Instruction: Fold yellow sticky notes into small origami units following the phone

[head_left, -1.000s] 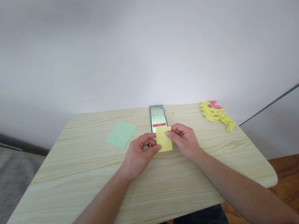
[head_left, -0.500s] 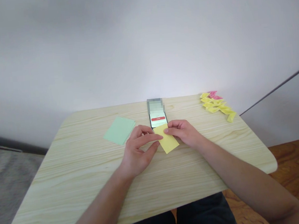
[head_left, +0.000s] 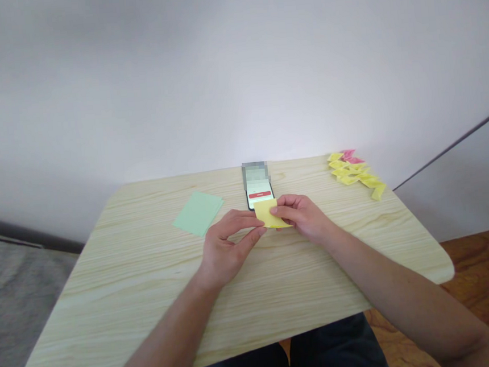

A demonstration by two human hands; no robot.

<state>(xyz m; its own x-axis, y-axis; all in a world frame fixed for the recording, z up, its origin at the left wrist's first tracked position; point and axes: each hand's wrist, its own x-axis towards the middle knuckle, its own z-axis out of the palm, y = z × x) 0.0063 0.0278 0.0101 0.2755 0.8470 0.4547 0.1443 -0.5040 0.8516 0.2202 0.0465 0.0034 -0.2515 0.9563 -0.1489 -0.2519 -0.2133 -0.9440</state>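
Note:
A yellow sheet of paper (head_left: pixel 267 213) is held between both hands, above the middle of the table. My left hand (head_left: pixel 231 239) pinches its lower left corner between thumb and fingers. My right hand (head_left: pixel 299 215) grips its right side, the thumb lying on top and the other fingers partly hidden behind. Along its lower edge the paper curves or folds. Just beyond it lies a phone (head_left: pixel 260 189) with a lit screen, its near end covered by the paper.
Green paper sheets (head_left: pixel 198 213) lie left of the phone on the wooden table (head_left: pixel 148 260). Folded yellow paper pieces (head_left: pixel 350 174) and pink ones (head_left: pixel 352 156) sit at the back right. A pale wall (head_left: pixel 218 83) stands behind the table.
The yellow paper's lower part has been bent up, so it now looks shorter. My left fingers have moved to its lower left corner; my right hand keeps its hold.

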